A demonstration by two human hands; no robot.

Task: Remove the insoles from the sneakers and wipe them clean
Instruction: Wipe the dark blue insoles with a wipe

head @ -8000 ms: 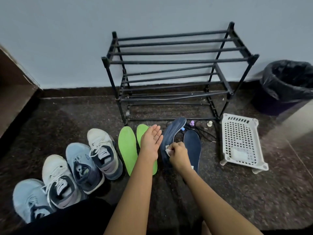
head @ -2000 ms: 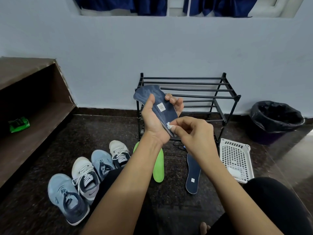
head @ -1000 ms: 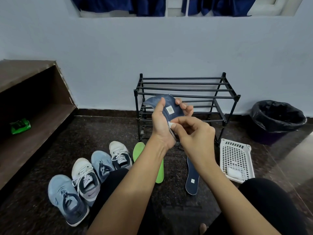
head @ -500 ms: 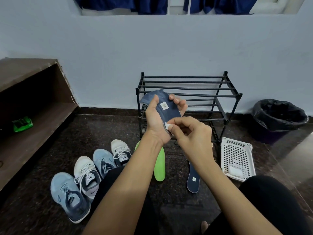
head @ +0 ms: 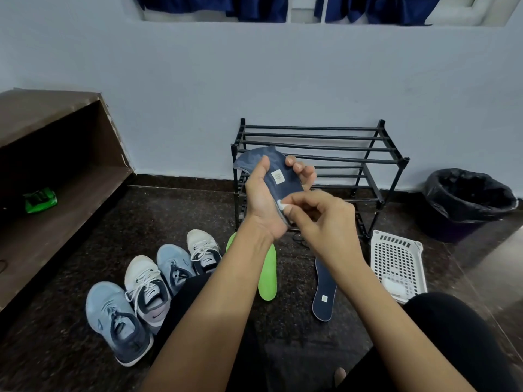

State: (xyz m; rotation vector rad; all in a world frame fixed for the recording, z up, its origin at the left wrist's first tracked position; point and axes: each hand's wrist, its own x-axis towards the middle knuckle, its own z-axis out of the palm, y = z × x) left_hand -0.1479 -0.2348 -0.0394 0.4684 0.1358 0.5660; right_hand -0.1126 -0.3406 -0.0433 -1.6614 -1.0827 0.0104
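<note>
The left hand (head: 264, 198) grips the dark blue insole (head: 278, 176) upright at chest height, exposing its surface so the right hand (head: 325, 222) can rub with its pinched white wipe (head: 282, 205).

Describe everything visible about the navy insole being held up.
The navy insole is dark blue and fabric-like, with a small pale square label. It is held aloft and bent, its far end curling leftward. The left hand grips it, thumb on one edge, fingers on the other. The right hand pinches a small white wipe against its lower end.
</note>
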